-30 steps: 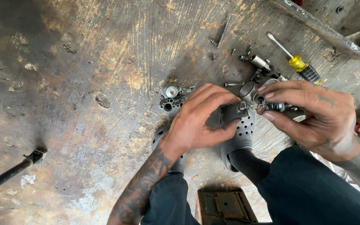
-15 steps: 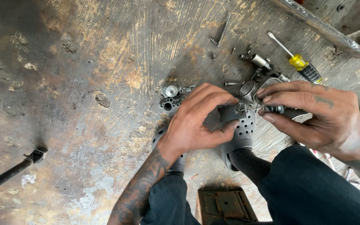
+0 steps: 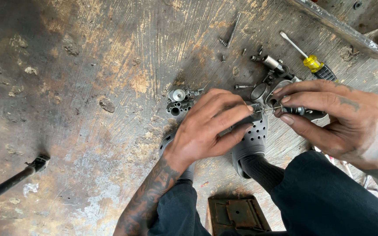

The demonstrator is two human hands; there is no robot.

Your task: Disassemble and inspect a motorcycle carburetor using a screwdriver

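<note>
Rod [image 3: 9, 182], dark and thin, lies at the far left on the stained, scratched floor [image 3: 88, 65]. Near the middle sits a small grey metal part [image 3: 179, 100] with round holes, just beside the left hand [image 3: 208, 126]. That hand's fingers are pinched together at their tips on a thin wire [image 3: 265, 109], which runs across to the right hand [image 3: 333, 120]. The right hand's fingers are curled closed around a dark tool handle [image 3: 305, 112] and meet the same wire. Below the hands is a grey holed clog [image 3: 252, 142]. Beyond them lie a long screw [image 3: 232, 29] and a yellow-handled screwdriver [image 3: 313, 64].
</note>
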